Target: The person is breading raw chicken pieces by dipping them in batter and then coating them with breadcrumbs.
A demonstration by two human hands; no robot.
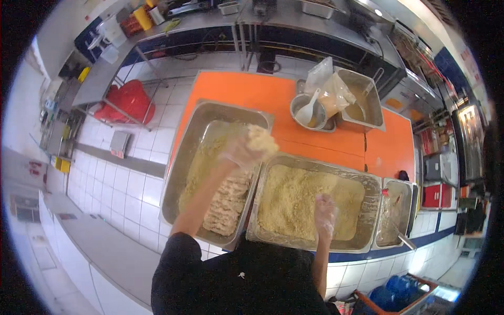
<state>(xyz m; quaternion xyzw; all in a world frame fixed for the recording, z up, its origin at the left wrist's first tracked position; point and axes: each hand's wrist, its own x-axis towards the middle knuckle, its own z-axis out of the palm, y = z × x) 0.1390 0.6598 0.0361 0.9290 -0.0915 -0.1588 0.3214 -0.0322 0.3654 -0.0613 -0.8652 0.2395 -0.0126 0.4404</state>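
My left hand [240, 151], in a clear plastic glove, is raised over the right side of a deep steel pan [173, 189]. It holds a clump of pale yellow breading [262, 141]. Below it in that pan lie rows of coated pieces [226, 206], seemingly raw meat, beside loose yellow crumbs [197, 165]. My right hand [325, 214], gloved too and dusted with crumbs, is over the wide steel pan of breading [287, 197]. Its fingers reach the crumbs; whether it grips any cannot be told.
A smaller steel pan [393, 212] with a metal handle stands at the right. On the orange tabletop [236, 86], farther back, are a steel pot [295, 114] with a white spoon [309, 110], a plastic bag [330, 88] and a deep container of liquid [378, 114]. Steel counters [275, 17] lie beyond.
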